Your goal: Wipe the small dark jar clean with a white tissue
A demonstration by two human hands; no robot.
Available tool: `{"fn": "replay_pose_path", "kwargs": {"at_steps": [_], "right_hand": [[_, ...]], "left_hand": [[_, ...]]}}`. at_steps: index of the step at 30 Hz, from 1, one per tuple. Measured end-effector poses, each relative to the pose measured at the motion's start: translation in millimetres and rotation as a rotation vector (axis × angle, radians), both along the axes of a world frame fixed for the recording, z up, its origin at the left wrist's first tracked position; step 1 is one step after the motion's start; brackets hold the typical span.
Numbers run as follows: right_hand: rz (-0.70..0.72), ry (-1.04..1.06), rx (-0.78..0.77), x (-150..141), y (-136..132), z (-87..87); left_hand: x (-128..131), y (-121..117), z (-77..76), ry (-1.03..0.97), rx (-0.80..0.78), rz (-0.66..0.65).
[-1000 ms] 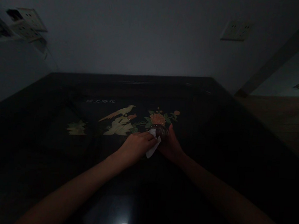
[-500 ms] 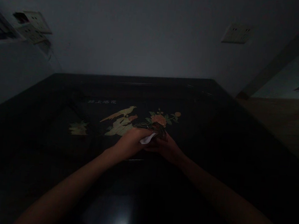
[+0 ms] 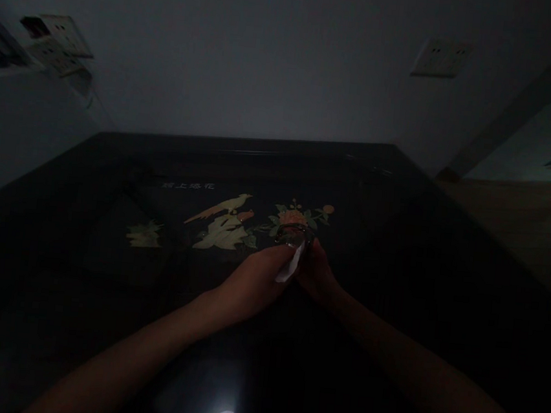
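Low over the table, both hands meet around what looks like a pair of glasses (image 3: 295, 228), with a thin dark curved rim and a shiny clear part. My left hand (image 3: 261, 276) is closed, its thumb pressing a white cloth or tissue (image 3: 289, 267) against the item. From the other side my right hand (image 3: 318, 272) grips the glasses; most of its fingers are in shadow or hidden. Dim light leaves the exact shape of the held item unclear.
The glossy black table (image 3: 114, 158) bears an inlaid bird (image 3: 224, 207), flowers and pale rocks. Its far edge meets a grey wall with sockets (image 3: 443, 58) on the right and more sockets (image 3: 65, 35) on the left. Wooden floor (image 3: 538, 212) lies to the right.
My left hand and the white cloth have shifted slightly right and nearer to me. The cloth is now tilted more upright, and the item's dark rim shows more clearly beyond the fingers.
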State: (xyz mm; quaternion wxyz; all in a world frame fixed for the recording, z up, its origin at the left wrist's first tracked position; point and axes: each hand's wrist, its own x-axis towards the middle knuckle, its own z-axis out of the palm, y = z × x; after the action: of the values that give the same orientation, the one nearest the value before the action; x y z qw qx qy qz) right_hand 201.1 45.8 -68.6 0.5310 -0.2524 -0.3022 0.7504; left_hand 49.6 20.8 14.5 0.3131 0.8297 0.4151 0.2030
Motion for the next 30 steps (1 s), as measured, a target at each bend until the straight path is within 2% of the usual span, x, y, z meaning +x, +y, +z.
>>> {"fn": "replay_pose_path", "kwargs": {"at_steps": [7, 13, 19, 22, 26, 30], "right_hand": [[-0.006, -0.022, -0.06, 2.8, -3.0, 8.7], [-0.022, -0.064, -0.046, 1.8, -0.5, 17.5], [0.095, -0.012, -0.133, 1.7, -1.1, 13.4], [0.106, 0.008, -0.16, 2.4, -0.9, 11.5], [0.116, 0.006, -0.159, 2.6, 0.4, 9.7], [0.138, -0.003, -0.156, 3.0, -0.3, 7.8]], "left_hand": [[9.5, -16.5, -3.8, 0.223, 0.086, -0.135], [13.2, -21.6, -12.3, 0.331, 0.192, -0.148], [15.1, -22.4, -1.4, 0.571, 0.329, -0.155], [11.4, -23.4, 5.0, 0.685, 0.398, -0.163], [4.0, -25.1, 9.5, 0.747, 0.525, -0.157], [1.7, -25.8, 9.1, 0.755, 0.56, -0.165]]}}
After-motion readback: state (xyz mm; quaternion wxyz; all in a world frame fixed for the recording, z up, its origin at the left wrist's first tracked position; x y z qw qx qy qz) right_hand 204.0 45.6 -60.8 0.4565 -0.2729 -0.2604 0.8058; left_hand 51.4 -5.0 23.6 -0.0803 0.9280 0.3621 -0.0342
